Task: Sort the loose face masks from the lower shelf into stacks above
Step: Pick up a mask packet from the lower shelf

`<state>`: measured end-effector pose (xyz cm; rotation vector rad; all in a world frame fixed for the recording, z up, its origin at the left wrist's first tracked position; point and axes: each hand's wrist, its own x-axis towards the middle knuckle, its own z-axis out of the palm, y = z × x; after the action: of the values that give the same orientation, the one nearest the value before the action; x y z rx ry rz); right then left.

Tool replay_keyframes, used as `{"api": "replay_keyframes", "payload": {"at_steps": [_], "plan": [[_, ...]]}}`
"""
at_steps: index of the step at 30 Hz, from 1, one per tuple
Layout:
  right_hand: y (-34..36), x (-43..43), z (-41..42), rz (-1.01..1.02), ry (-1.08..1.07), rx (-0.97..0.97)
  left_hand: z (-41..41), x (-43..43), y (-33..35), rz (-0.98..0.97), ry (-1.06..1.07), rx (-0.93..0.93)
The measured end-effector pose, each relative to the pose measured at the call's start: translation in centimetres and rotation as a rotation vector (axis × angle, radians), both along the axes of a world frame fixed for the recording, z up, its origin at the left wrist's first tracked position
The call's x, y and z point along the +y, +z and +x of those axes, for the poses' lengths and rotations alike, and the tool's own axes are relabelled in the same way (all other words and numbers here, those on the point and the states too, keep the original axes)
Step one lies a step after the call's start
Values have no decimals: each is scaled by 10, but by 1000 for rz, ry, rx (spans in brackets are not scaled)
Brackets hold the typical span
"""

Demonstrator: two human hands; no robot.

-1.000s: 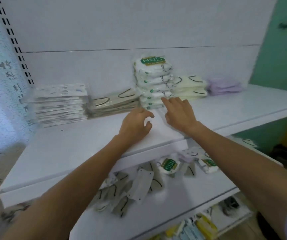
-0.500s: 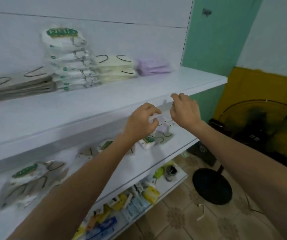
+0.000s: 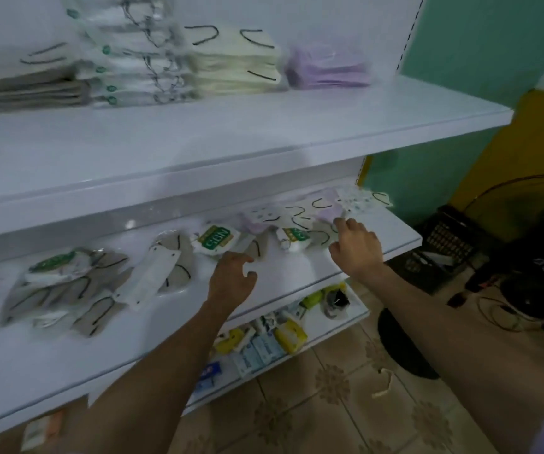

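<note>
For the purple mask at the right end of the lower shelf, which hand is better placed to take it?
The right hand. Its fingertips are next to the purple mask, while the left hand lies further left, beside the green-label packet.

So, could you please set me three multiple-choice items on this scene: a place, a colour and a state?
1. Where is the purple stack? A) upper shelf, right end B) floor C) lower shelf, left end
2. Label colour on the white packs? A) red B) green C) blue
3. How do the masks on the lower shelf lie? A) neatly stacked B) hanging C) scattered
Answers: 1 A, it sits right of the cream stack; 2 B, green print shows; 3 C, they sprawl, overlapping.
</note>
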<state>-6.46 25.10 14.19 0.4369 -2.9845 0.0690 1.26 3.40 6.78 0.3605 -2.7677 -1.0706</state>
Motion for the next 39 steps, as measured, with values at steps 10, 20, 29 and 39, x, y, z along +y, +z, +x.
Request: {"api": "replay_keyframes", "payload": {"at_steps": [10,20,29,39], "plan": [[-71,-84,-44,-150,128,-217,7,-49,-60,83,265,-183],[-165,-190,-113,-75,471,-250,-48,-74,-127,-147,249,-118],[-219,-235,-132,85,672,-148,-84,-71,-159,-377,160,-278],[-188,-224,-126,121,617,-404,-50,-81,-133,-367,407,-312]]}}
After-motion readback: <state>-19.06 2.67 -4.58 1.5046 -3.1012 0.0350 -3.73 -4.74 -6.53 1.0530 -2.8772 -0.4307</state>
